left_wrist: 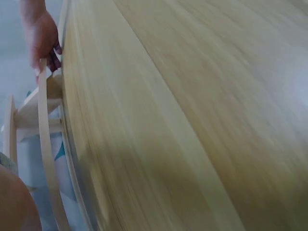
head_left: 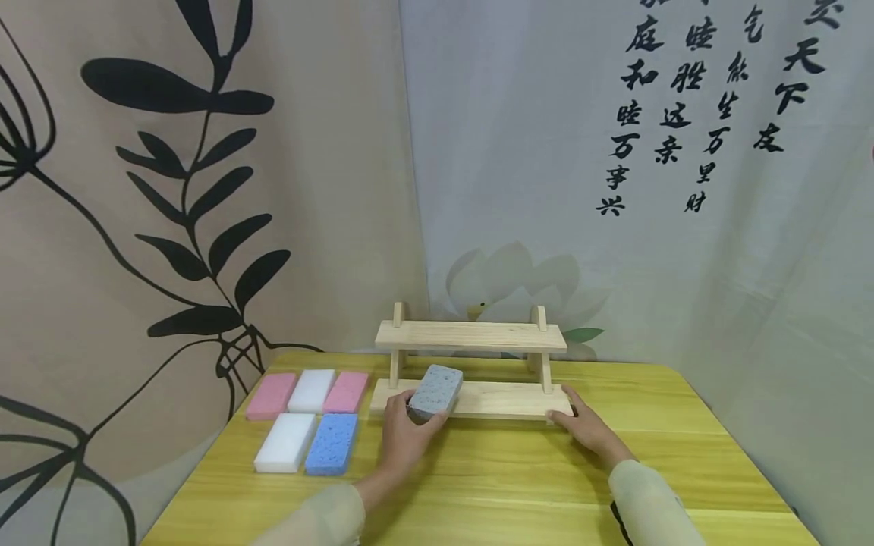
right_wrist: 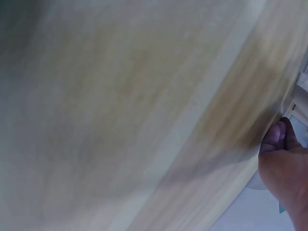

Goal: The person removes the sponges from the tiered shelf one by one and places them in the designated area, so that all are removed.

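Observation:
My left hand (head_left: pixel 404 438) holds a grey-blue sponge (head_left: pixel 437 390) tilted up, thumb and fingers at its lower sides. Behind the sponge, and partly covered by it, is the lower board (head_left: pixel 501 400) of a two-tier wooden rack (head_left: pixel 471 336). At the board's right end my right hand (head_left: pixel 592 432) grips the corner, thumb in front and fingers at the end. In the left wrist view the holding hand (left_wrist: pixel 17 204) shows only at the lower left edge, with a sliver of the sponge (left_wrist: pixel 6 162) above it.
Left of the rack lie pink (head_left: pixel 271 396), white (head_left: pixel 311 390) and pink (head_left: pixel 347 392) sponges in a back row. A white sponge (head_left: pixel 285 443) and a blue sponge (head_left: pixel 331 444) lie in front. The yellow wooden table (head_left: pixel 505 485) ends near a printed cloth backdrop (head_left: pixel 328 189).

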The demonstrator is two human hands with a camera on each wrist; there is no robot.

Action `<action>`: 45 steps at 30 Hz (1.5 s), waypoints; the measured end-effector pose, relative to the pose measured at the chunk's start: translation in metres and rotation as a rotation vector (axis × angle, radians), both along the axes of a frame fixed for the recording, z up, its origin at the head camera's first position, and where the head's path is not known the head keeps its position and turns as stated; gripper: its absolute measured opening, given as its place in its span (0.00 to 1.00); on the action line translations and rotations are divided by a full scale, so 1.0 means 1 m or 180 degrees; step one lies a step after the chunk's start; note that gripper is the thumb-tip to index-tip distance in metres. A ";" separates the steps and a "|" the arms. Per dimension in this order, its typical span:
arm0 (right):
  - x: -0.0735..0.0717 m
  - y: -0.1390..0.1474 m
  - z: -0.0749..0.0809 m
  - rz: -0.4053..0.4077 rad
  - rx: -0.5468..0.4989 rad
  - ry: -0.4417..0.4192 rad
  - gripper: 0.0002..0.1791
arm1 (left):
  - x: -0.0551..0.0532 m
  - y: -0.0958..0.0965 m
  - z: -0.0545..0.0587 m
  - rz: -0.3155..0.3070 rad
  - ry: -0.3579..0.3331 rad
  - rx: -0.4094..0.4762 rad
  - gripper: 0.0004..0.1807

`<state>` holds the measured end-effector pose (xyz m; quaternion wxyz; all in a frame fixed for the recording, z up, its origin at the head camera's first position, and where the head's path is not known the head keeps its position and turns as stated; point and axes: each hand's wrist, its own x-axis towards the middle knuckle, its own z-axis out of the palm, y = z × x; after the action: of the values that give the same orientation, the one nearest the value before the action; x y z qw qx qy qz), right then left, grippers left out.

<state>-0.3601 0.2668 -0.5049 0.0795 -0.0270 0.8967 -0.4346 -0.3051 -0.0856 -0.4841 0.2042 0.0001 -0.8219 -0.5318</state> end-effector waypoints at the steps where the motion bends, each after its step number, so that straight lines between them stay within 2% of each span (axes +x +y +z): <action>1: 0.000 0.000 0.000 0.0001 -0.0011 -0.0006 0.52 | 0.000 -0.004 0.000 0.0011 0.0003 -0.0008 0.39; 11: 0.001 0.002 0.001 0.0018 -0.0102 0.0010 0.53 | -0.001 -0.042 0.004 0.0088 0.0038 -0.0088 0.38; 16: 0.001 0.001 0.002 0.0038 -0.0136 0.0009 0.52 | -0.001 -0.062 0.006 0.0191 0.0064 -0.0134 0.39; 23: 0.002 -0.001 0.002 0.0029 -0.0084 0.0017 0.52 | 0.004 -0.092 0.010 0.0262 -0.0093 -0.0076 0.39; 28: 0.003 0.000 0.000 0.0015 -0.0096 0.0008 0.51 | 0.007 -0.117 0.014 0.0291 -0.0211 -0.0145 0.45; 35: 0.004 0.000 0.001 0.0010 -0.0111 0.0001 0.52 | 0.010 -0.153 0.015 0.0444 -0.0239 -0.0228 0.41; 39: 0.004 0.000 0.002 0.0004 -0.0121 -0.0007 0.52 | 0.015 -0.173 0.017 0.0532 -0.0308 -0.0244 0.44; 45: 0.005 -0.001 0.004 -0.0007 -0.0103 -0.0012 0.52 | 0.021 -0.199 0.017 0.0728 -0.0246 -0.0332 0.43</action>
<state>-0.3554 0.2656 -0.5013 0.0803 -0.0265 0.8894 -0.4492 -0.2841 -0.2850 -0.4666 0.2313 0.1037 -0.8504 -0.4611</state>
